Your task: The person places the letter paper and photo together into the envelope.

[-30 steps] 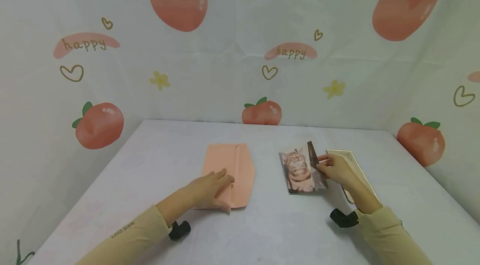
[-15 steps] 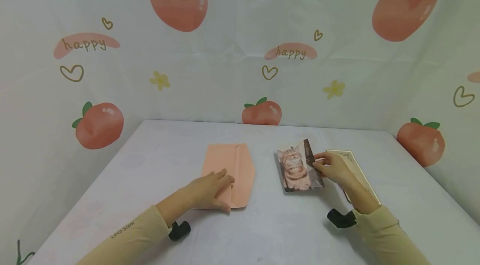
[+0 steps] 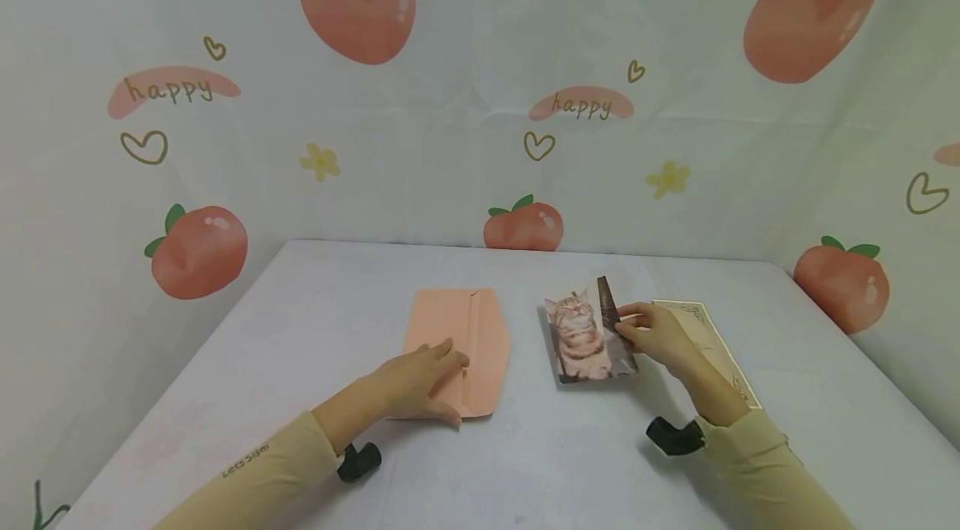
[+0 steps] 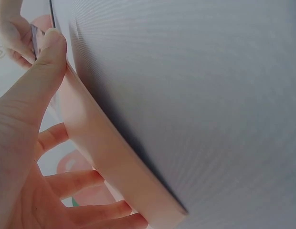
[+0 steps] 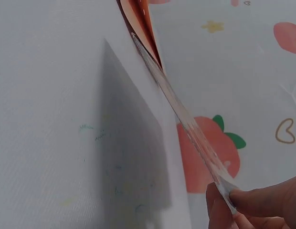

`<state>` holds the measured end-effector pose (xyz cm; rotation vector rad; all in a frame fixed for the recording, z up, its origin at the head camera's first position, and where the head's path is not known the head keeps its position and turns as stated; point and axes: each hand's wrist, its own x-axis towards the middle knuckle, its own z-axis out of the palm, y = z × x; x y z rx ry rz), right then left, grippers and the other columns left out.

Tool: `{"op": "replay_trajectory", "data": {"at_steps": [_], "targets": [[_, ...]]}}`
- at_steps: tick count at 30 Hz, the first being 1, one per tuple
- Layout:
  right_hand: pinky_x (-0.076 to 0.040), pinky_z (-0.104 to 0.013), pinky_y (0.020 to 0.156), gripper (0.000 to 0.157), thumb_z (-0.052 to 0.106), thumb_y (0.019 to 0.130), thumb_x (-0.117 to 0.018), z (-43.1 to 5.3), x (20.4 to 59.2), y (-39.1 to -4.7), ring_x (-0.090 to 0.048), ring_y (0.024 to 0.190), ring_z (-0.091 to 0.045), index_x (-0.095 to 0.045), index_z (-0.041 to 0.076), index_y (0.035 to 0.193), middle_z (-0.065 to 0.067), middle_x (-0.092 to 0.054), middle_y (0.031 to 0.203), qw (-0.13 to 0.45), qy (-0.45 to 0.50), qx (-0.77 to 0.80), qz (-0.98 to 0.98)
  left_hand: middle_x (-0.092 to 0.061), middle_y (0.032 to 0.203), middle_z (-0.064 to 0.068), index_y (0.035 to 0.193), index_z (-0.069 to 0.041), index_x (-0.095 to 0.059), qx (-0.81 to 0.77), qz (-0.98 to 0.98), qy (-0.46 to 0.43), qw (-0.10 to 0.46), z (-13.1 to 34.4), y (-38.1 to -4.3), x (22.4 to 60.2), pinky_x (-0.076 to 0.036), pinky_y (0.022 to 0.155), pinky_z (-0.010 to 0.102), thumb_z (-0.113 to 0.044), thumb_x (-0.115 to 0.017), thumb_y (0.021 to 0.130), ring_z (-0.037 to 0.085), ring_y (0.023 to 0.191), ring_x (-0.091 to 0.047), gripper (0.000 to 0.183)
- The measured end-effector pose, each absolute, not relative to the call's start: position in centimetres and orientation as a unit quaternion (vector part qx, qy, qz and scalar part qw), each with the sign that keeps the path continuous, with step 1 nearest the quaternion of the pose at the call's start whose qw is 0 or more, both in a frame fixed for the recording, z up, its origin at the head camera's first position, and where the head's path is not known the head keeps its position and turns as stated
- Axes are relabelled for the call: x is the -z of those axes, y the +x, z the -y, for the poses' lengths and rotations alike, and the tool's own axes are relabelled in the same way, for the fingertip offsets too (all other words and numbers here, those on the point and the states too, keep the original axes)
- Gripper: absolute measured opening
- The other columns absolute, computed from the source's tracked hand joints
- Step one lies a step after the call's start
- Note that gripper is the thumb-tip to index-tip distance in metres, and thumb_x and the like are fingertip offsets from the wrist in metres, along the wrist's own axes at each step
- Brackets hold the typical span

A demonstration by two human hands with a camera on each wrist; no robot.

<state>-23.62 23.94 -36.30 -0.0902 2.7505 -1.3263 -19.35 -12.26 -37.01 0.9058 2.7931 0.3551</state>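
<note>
A peach-coloured envelope (image 3: pixel 487 355) lies on the table left of centre, its flap side pointing right. My left hand (image 3: pixel 423 380) rests on it with fingers spread. In the left wrist view, the thumb (image 4: pixel 45 62) lies at the envelope's near edge and the fingertips touch its upper face. Between thumb and fingers, my right hand (image 3: pixel 656 338) pinches the right edge of a cat picture card (image 3: pixel 581 338). The card is tilted above the table, right of the envelope and apart from it. Seen edge-on in the right wrist view, the card (image 5: pixel 186 121) casts a shadow below.
A cream card with a gold border (image 3: pixel 712 342) lies flat on the white table (image 3: pixel 525 472), partly behind my right forearm. Black wrist-worn pieces (image 3: pixel 675 436) hang under both cuffs. A white cloth (image 3: pixel 450 163) with peach-like fruit prints stands behind the table.
My right hand has carried the cat card a little to the left, toward the envelope, uncovering more of the cream card. The left hand and envelope have stayed in place.
</note>
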Motion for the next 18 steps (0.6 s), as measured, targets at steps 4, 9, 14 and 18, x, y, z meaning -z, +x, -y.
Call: {"op": "replay_trajectory", "data": {"at_steps": [4,9,14,18], "targets": [[-0.056,-0.027,0.069,0.037,0.008,0.093,-0.054,-23.6,36.3,-23.7,-0.06,0.085,-0.014,-0.047,-0.012,0.123,-0.029,-0.06,0.107,0.043,-0.033,0.437,-0.898,-0.037,0.145,0.022,0.126,-0.019,-0.045,-0.117,-0.94,0.309,0.088,12.2,-19.4,37.0,-0.045,0.092,0.059,-0.057,-0.069,0.072,0.053,0.123,-0.043,0.07],[-0.056,-0.026,0.068,0.037,0.007,0.092,-0.054,-23.2,36.6,-23.9,-0.059,0.081,-0.012,-0.047,-0.013,0.122,-0.031,-0.059,0.109,0.045,-0.044,0.444,-0.894,-0.037,0.145,0.022,0.125,-0.019,-0.045,-0.116,-0.94,0.309,0.09,12.2,-19.4,37.1,-0.046,0.092,0.058,-0.057,-0.069,0.072,0.053,0.123,-0.043,0.069],[-0.055,-0.025,0.067,0.036,0.007,0.092,-0.054,-22.5,36.6,-23.9,-0.059,0.081,-0.011,-0.048,-0.012,0.122,-0.029,-0.06,0.107,0.047,-0.046,0.449,-0.891,-0.037,0.145,0.022,0.124,-0.019,-0.045,-0.117,-0.94,0.308,0.092,12.3,-19.4,37.0,-0.045,0.092,0.058,-0.057,-0.069,0.072,0.053,0.123,-0.043,0.068],[-0.055,-0.025,0.066,0.035,0.006,0.092,-0.055,-21.8,36.5,-23.8,-0.059,0.08,-0.011,-0.048,-0.012,0.121,-0.029,-0.061,0.106,0.049,-0.044,0.456,-0.887,-0.037,0.145,0.023,0.124,-0.019,-0.045,-0.116,-0.939,0.309,0.091,12.2,-19.4,37.0,-0.045,0.093,0.059,-0.057,-0.069,0.072,0.053,0.123,-0.043,0.069]]}}
